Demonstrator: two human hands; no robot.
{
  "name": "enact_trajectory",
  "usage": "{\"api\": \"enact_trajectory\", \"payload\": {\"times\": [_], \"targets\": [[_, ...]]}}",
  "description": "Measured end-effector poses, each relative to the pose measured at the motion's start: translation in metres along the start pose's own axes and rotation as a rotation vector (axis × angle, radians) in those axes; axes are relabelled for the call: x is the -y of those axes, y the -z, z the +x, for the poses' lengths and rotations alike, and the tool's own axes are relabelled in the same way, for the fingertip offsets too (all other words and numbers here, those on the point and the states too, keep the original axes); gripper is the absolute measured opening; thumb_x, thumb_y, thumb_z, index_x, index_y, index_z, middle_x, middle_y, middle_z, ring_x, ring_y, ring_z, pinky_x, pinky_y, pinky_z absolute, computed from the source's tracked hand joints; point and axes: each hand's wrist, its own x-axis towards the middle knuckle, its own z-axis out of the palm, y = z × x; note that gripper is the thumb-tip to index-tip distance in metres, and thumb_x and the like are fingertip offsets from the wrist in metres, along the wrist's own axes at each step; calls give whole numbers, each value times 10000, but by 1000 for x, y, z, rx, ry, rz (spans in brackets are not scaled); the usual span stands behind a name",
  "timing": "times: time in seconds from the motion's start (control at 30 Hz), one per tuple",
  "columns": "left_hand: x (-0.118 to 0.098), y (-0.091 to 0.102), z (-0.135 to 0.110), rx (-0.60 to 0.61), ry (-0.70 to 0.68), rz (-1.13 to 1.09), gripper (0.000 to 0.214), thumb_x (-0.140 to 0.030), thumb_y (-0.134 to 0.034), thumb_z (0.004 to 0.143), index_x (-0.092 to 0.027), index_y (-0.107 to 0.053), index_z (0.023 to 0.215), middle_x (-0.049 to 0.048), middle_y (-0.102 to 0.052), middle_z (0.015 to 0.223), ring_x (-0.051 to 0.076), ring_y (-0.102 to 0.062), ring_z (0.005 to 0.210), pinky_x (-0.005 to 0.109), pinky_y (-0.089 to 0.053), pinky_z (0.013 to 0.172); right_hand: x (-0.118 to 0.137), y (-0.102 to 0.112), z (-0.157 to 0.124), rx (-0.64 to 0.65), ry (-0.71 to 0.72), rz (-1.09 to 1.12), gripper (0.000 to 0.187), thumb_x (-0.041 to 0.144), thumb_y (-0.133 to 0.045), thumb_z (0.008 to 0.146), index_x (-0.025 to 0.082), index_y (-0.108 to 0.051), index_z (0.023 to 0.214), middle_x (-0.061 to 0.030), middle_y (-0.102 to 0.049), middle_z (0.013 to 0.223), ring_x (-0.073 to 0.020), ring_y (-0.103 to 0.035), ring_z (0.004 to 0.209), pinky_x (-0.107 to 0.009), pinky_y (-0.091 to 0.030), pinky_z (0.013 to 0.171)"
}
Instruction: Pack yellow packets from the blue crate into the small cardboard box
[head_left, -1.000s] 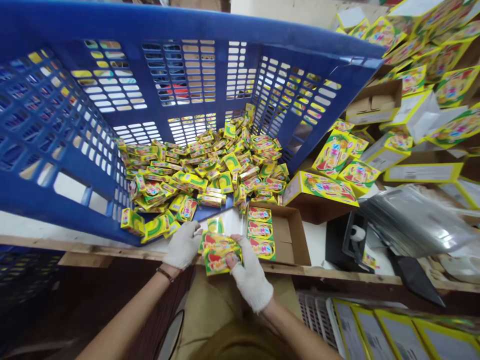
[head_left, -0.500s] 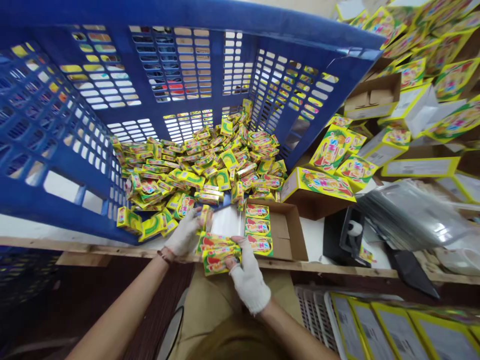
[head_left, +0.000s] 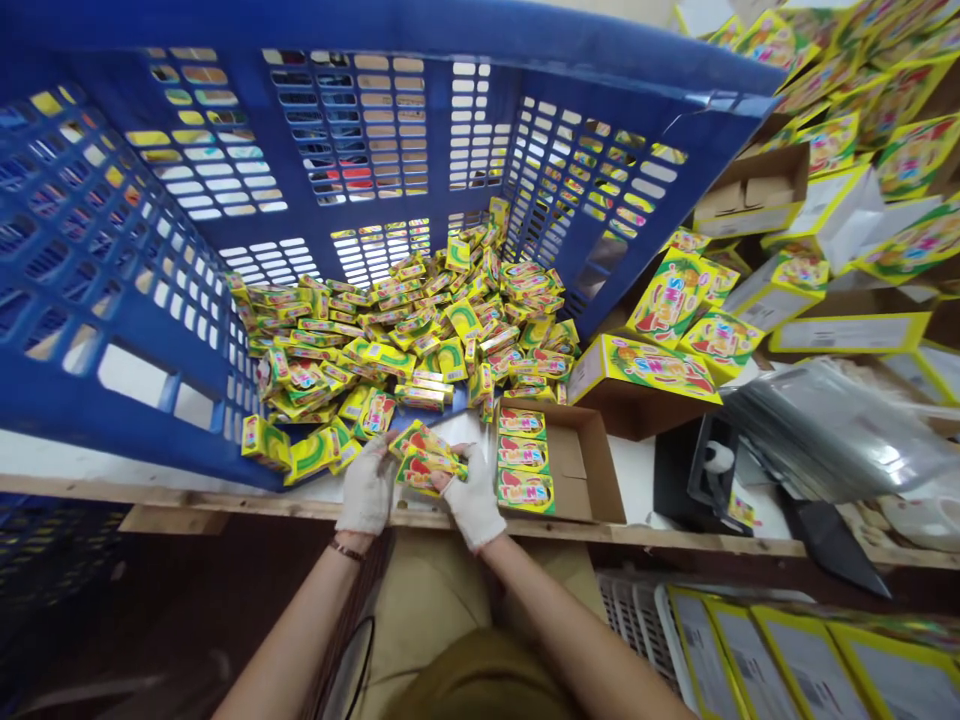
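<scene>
Both my hands wear white gloves. My right hand (head_left: 474, 500) grips a few small yellow printed boxes (head_left: 429, 462) side by side, its thumb over their front faces. At their left end, my left hand (head_left: 367, 488) closes its fingers on the same boxes. Just to the right lies an open cardboard carton (head_left: 574, 462), with three small boxes showing in a column on its left side. Beyond my hands, a heap of the same small boxes (head_left: 390, 335) spills from a tipped blue plastic crate (head_left: 480, 25).
Larger yellow display cartons (head_left: 664, 365) are piled on the right. Near them are a black tape dispenser (head_left: 694, 470) and clear plastic sheets (head_left: 847, 425). A wooden table edge (head_left: 285, 503) runs before me. Below right, a white basket (head_left: 637, 620) stands by upright yellow-edged cartons (head_left: 814, 660).
My left hand has come back from beside the heap to the boxes in my right hand. The held boxes have moved up, away from my body, over the table edge.
</scene>
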Motion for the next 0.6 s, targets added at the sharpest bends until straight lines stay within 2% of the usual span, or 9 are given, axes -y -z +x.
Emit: {"api": "enact_trajectory", "payload": {"times": [0.07, 0.17, 0.23, 0.33, 0.47, 0.53, 0.6], "targets": [[4, 5, 4, -47, -46, 52, 365, -384, -595, 735, -190, -655, 1039, 68, -709, 1094, 234, -599, 1184, 404, -420, 1102, 2, 4, -4, 13, 92, -265, 471, 340, -701, 698, 190, -498, 1096, -69, -613, 1047, -205, -617, 926, -361, -526, 865], [13, 1, 3, -41, -60, 158, 465, -437, -607, 758, -174, -631, 1140, 93, -656, 1270, 228, -548, 1272, 386, -379, 1137, 0, 3, -5, 51, 155, -477, 679, 306, -704, 692, 157, -427, 1294, -158, -542, 1257, -267, -582, 1116, -415, -499, 966], [18, -5, -2, -9, -31, 227, 520, -491, -577, 785, -164, -616, 1187, 109, -633, 1316, 248, -551, 1274, 401, -428, 1095, -2, 2, -5, 81, 208, -574, 797, 298, -727, 679, 153, -374, 1378, -188, -489, 1340, -300, -529, 1222, -451, -460, 1030], [23, -16, -14, 52, 36, 314, 590, -570, -516, 824, -148, -603, 1227, 127, -656, 1275, 272, -613, 1186, 417, -518, 985, -1, 2, -4, 152, 261, -796, 832, 313, -751, 669, 129, -397, 1398, -205, -474, 1358, -341, -452, 1304, -491, -372, 1111], [20, -23, -22, 88, 90, 386, 606, -587, -459, 869, -161, -559, 1289, 142, -656, 1269, 264, -664, 1081, 407, -563, 897, 14, -3, -3, 275, 264, -1198, 751, 337, -717, 742, 126, -440, 1407, -193, -499, 1347, -404, -317, 1380, -599, -219, 1155], [14, -24, -18, 86, 89, 413, 581, -584, -405, 901, -172, -553, 1284, 144, -681, 1214, 261, -676, 1037, 414, -569, 874, 27, -9, -2, 345, 253, -1320, 616, 330, -671, 801, 126, -492, 1353, -186, -542, 1282, -391, -388, 1322, -605, -286, 1106], [5, -23, -13, 75, 63, 440, 592, -606, -299, 933, -178, -575, 1236, 147, -712, 1105, 263, -680, 1008, 431, -568, 865, 44, -12, -2, 407, 216, -1341, 506, 335, -644, 831, 121, -538, 1277, -176, -578, 1202, -346, -509, 1180, -538, -412, 1008]]}}
